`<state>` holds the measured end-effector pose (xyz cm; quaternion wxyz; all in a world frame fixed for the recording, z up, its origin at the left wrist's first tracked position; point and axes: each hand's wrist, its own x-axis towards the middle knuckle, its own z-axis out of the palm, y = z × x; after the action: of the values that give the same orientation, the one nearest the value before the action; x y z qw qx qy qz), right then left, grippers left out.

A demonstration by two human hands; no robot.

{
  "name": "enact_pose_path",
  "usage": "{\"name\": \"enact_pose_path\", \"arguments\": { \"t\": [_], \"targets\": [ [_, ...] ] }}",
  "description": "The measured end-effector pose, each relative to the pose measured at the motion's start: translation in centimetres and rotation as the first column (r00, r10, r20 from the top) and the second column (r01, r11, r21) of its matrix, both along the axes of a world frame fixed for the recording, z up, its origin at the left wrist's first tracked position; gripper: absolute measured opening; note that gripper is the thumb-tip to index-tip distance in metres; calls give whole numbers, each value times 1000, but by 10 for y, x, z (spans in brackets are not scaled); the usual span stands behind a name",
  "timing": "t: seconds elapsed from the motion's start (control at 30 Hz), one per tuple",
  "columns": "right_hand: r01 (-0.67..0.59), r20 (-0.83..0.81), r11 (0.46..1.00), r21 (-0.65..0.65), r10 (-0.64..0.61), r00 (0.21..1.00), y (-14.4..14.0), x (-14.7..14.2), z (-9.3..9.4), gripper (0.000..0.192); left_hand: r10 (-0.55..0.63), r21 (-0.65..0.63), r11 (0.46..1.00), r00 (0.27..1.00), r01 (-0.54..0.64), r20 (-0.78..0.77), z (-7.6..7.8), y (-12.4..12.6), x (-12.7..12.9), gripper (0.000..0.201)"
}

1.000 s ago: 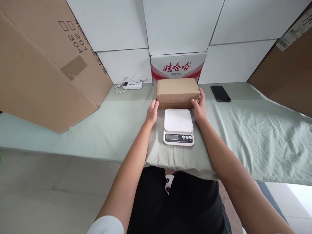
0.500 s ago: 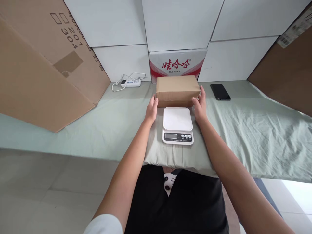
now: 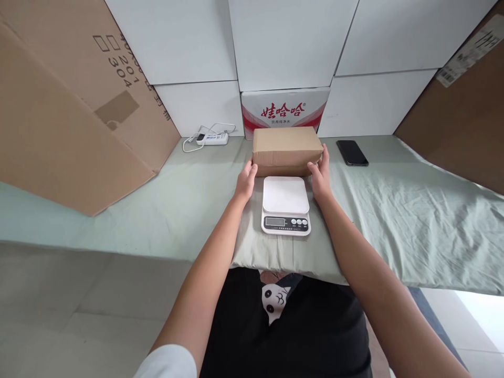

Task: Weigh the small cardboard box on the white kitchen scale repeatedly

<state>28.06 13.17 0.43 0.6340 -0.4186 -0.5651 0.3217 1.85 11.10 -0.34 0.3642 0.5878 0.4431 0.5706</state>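
Cardboard box (image 3: pixel 287 147) unmoved between hands

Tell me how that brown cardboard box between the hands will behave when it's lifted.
The cardboard box looks stiff: flat faces, crisp edges, so it probably won't sag. Its low, wide shape makes tipping unlikely. The left hand and right hand press only its smooth ends, so it could slip; weight can't be judged.

Both hands on a brown box behind a kitchen scale

Left hand (image 3: pixel 246 181) and right hand (image 3: pixel 321 176) pressed flat against the ends of the brown cardboard box (image 3: pixel 286 150), just behind the white digital scale (image 3: pixel 285 204) on a green-sheeted table (image 3: pixel 394 210); black phone (image 3: pixel 352 153) right, white power strip (image 3: pixel 212 138) left, red-printed carton (image 3: pixel 284 110) behind.
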Motion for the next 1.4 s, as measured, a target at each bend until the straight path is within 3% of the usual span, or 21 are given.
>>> {"name": "enact_pose_path", "arguments": {
  "t": [0.1,0.23,0.37,0.47,0.57,0.83,1.03,1.13,1.4],
  "targets": [
    [-5,13,995,95,4,1000,-13,5,16,110,-9,56,998,1000,8,20,13,-13,-1,101],
    [-25,80,977,211,8,997,-59,18,30,104,-70,95,993,996,64,59,24,-62,-6,97],
    [-20,130,985,174,-3,992,-114,30,12,101,-113,89,990,991,107,65,18,-121,-10,95],
    [6,98,991,131,-18,995,-135,32,-8,99,-122,71,991,990,117,69,10,-146,-10,93],
    [27,74,993,118,-36,997,-139,29,-16,93,-125,61,991,989,121,73,7,-149,-7,91],
    [43,66,994,98,-50,997,-134,26,-15,89,-91,48,995,995,89,39,1,-141,-10,89],
    [219,-36,964,153,-216,976,-137,30,-6,90,97,42,994,984,-104,153,0,-140,-16,96],
    [256,-53,955,147,-251,967,-140,31,0,87,129,29,990,979,-135,160,2,-141,-18,95],
    [53,65,994,90,-59,996,-141,30,-3,85,16,-11,1000,992,-15,128,3,-144,-14,99]
  ]
}}
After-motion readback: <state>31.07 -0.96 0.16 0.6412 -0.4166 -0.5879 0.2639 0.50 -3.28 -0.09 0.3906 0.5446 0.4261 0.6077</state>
